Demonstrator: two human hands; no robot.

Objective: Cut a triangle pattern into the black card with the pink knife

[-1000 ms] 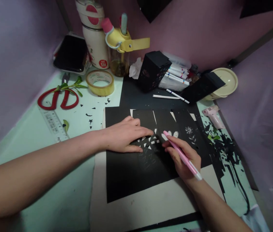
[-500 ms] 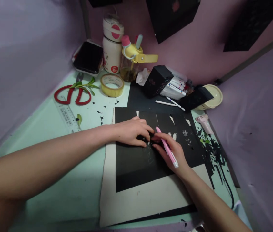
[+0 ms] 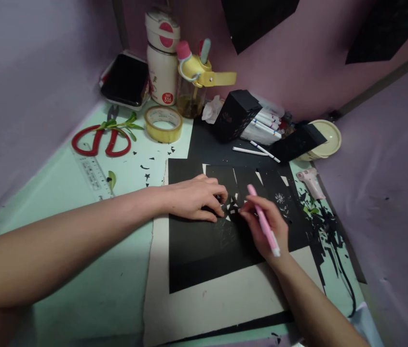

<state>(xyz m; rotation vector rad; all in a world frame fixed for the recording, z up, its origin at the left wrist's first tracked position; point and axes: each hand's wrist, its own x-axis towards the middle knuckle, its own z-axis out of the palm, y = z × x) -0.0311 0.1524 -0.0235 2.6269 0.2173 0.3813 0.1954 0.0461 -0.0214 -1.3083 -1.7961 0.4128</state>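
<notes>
A black paper sheet (image 3: 204, 250) with small cut-out shapes lies on a pale cutting board (image 3: 211, 303). My left hand (image 3: 195, 197) rests on the sheet, its fingers curled and pressing the paper just left of the cut-outs. My right hand (image 3: 265, 224) is closed round a pink craft knife (image 3: 264, 220), whose pink end points up and away. Its fingertips touch the paper beside the white cut-out gaps (image 3: 233, 208). The two hands nearly meet over the cut pattern.
Red scissors (image 3: 99, 140), a clear ruler (image 3: 93, 174) and a tape roll (image 3: 163, 123) lie at the left. Two bottles (image 3: 175, 67), a black paper box (image 3: 235, 114), white markers (image 3: 264, 126), a cream lid (image 3: 325, 140) and a pink glue gun (image 3: 310, 182) stand behind. Black scraps (image 3: 329, 236) litter the right.
The view shifted slightly. My right hand turned the knife more upright and drew back a little from my left fingers, uncovering the white cut-outs. My left hand stayed pressing the sheet.
</notes>
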